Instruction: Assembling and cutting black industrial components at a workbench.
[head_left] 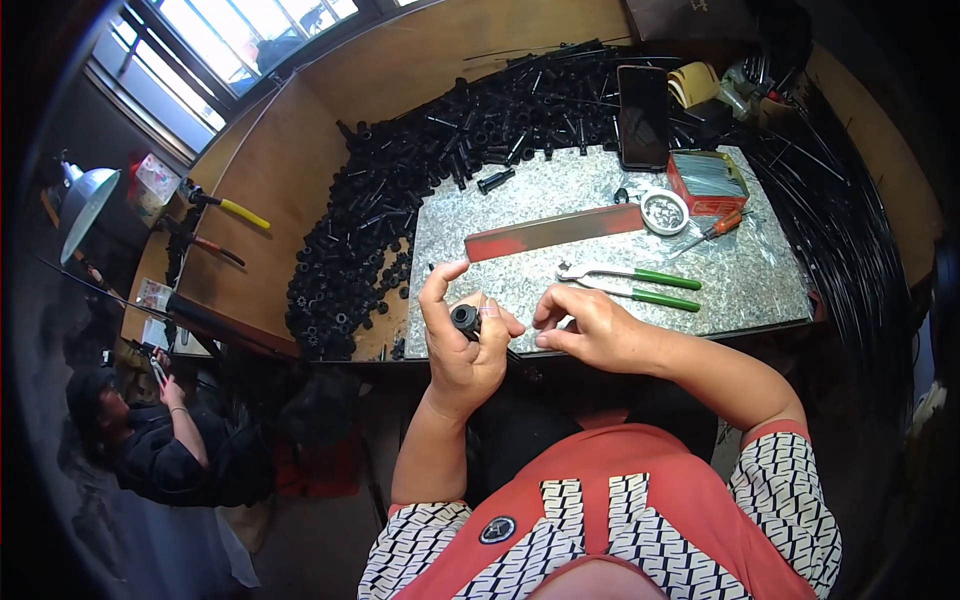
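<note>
So, left hand (463, 362): black tube (465, 318) held near the table (755, 285) edge
Right hand (598, 332): half curled nearby, grip can't be told
Heap (335, 285): done or undone unclear; tube judged mid-job

shirt badge (497, 530): round, dark, pale rim, near side, left chest; emblem inside too small to read
red box (715, 207): far right on the speckled slab (450, 220); any print on the wall too small to make out
phone (643, 118): far side, right of centre; dark face, nothing legible
readable text: none anywhere
</note>
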